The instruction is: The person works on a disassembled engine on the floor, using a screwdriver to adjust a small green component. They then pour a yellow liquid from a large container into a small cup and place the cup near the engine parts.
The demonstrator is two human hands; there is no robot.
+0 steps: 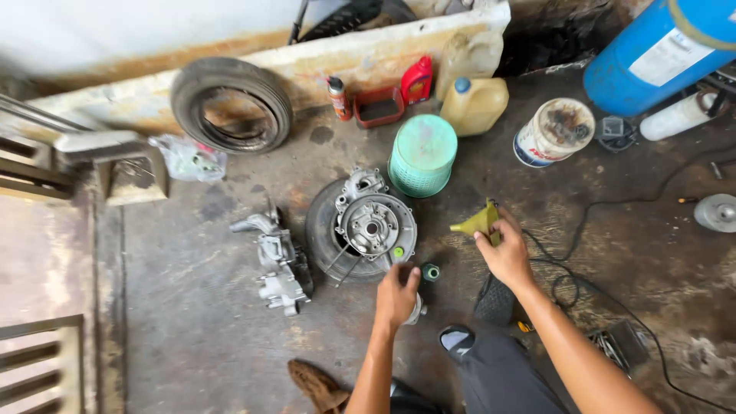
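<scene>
Nearest the camera, a worn brown shoe (318, 386) lies on the stained concrete floor (207, 337), beside the person's bent knee in grey trousers (502, 379). Just right of the knee sits a black ribbed rubber pedal pad (494, 300), and farther right a small pile of metal tools (613, 345) rests among loops of black cable (571, 287).

The left hand (396, 295) is curled, knuckles up, around a small silvery metal part (416, 310) that pokes out at its right side; the fingers are closed on it, though the grip itself is hidden under the hand. Just beyond the knuckles stands a small dark green cap (431, 272), apart from both hands.

The right hand (504, 253) pinches a yellow-green plastic funnel (477, 222) at its wide end, fingers clamped on the rim. The funnel's long axis runs roughly level, its narrow spout pointing left toward the grey cast-metal engine casing (372, 222), which lies on a black tyre (326, 230). The spout stops short of the casing, with nothing in between.

Left of the tyre lies a second grey metal engine part (277, 264). Behind the casing an upturned mint-green plastic basket (422, 156) stands, then a yellowish jerrycan with a blue cap (474, 104), a red oil bottle (416, 80), a red tray (378, 106), a spray can (338, 97), a white paint bucket (553, 132), a bare black tyre (231, 105) leaning on the low wall (307, 57), and a blue barrel (659, 50).
</scene>
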